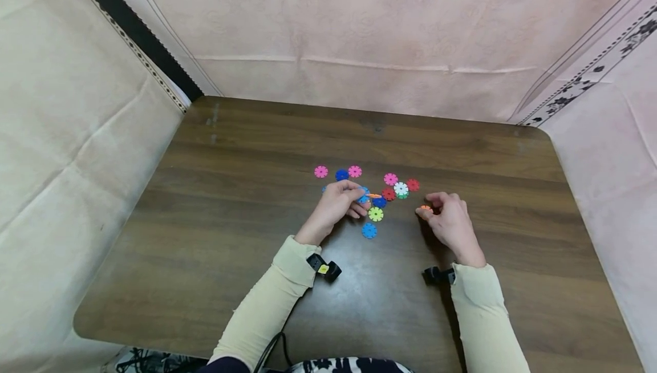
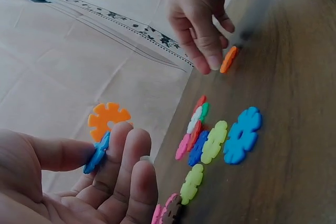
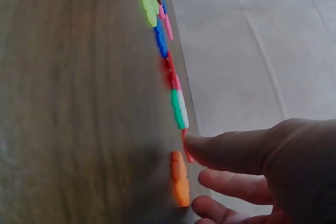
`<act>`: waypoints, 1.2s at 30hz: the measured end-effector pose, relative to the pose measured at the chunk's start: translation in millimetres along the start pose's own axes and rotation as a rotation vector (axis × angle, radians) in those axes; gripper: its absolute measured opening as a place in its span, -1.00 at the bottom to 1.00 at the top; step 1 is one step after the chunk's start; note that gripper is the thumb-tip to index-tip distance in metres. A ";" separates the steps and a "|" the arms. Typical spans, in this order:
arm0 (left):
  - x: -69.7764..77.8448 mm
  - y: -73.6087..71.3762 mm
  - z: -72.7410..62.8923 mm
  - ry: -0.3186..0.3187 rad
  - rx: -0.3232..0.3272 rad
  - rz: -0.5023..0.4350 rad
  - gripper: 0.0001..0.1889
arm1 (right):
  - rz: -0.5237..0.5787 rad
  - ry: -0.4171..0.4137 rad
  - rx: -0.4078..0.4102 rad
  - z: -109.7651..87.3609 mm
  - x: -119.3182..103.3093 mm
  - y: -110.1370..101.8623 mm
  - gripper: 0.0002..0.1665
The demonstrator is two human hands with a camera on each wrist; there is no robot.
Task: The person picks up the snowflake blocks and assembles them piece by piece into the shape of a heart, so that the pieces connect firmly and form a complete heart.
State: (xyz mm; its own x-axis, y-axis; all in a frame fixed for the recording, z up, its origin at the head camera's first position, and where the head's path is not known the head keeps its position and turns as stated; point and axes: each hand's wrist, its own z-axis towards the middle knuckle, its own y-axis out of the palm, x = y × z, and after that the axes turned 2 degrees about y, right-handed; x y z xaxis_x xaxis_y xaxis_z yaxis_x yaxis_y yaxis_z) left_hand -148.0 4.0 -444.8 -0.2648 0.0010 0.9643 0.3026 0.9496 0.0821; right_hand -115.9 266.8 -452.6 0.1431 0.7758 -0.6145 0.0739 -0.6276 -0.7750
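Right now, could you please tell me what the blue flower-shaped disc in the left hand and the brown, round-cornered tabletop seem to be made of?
The blue flower-shaped disc looks like smooth moulded plastic: solid, even colour and cleanly notched edge. The brown, round-cornered tabletop could be wood or printed laminate, slightly glossy: streaky grain, soft sheen.
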 end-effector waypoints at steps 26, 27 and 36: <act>-6.6 10.0 4.8 -0.028 -0.046 -0.006 -0.80 | 0.431 -0.046 -0.106 0.9 -17.0 9.3 -0.54; -6.9 10.3 5.0 -0.028 -0.050 -0.007 -0.80 | 0.468 -0.055 -0.117 0.5 -19.5 10.0 -0.54; -6.6 10.6 4.5 -0.025 -0.083 -0.002 -0.79 | 0.542 -0.099 -0.208 2.1 -25.7 16.7 -0.60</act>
State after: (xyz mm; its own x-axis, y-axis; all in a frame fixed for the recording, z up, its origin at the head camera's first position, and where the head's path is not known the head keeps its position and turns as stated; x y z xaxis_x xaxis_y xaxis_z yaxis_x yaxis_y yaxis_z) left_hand -147.1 15.5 -451.5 -0.2879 0.0081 0.9576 0.3767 0.9203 0.1054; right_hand -120.4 236.6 -450.1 0.1219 0.3370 -0.9336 0.2094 -0.9281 -0.3077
